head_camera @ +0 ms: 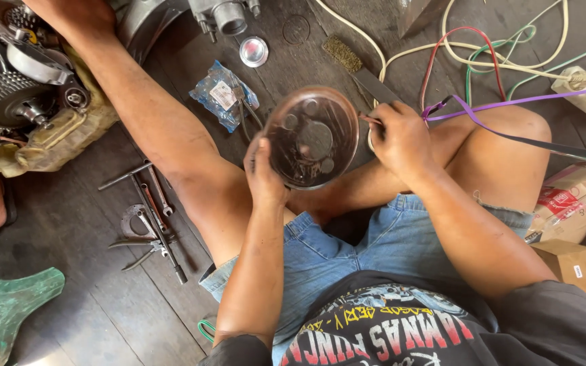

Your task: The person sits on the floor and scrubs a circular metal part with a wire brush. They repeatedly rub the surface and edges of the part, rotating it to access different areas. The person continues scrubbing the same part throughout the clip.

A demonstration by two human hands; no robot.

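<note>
Fingers of my left grip clamp the round dark metal cover at frame centre; my right grip pinches a thin tool.

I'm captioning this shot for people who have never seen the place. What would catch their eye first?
First, the round dark metal disc at centre, gripped at its edge by the left hand while the right hand works a thin tool at its rim. Next, the greasy engine parts with gears at upper left, and the scattered wrenches on the dark wooden floor.
</note>
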